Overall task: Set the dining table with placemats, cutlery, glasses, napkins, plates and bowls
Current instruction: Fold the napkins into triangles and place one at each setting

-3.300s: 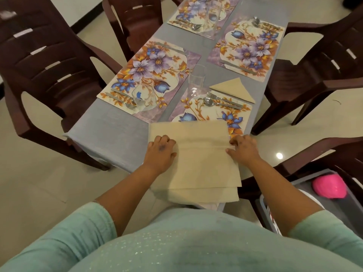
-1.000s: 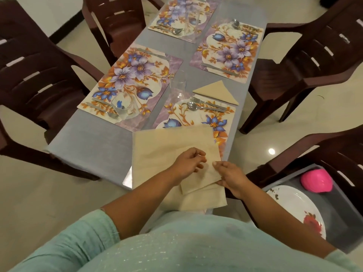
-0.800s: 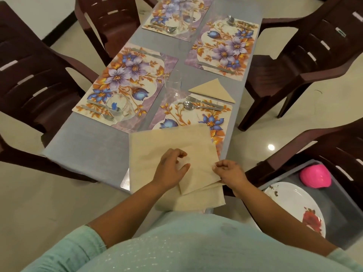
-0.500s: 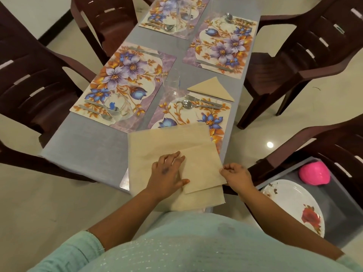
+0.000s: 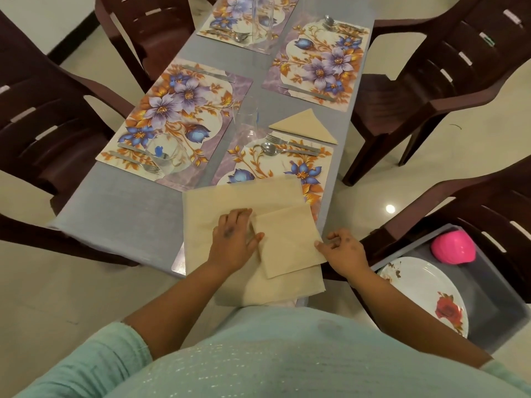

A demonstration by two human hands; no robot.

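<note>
Left hand (image 5: 233, 242) presses flat on folded napkin (image 5: 288, 239); right hand (image 5: 343, 249) pinches its corner.

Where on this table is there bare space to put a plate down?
Bare grey tabletop lies left of the napkin stack, below the near-left placemat. The narrow strip between placemats is crowded by a glass. The folded napkin fills the right edge.

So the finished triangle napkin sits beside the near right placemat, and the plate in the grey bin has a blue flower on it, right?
Not quite. The head view shows the plate in the grey bin bears a red flower, not blue. The triangle napkin does lie beside the near right placemat.
</note>
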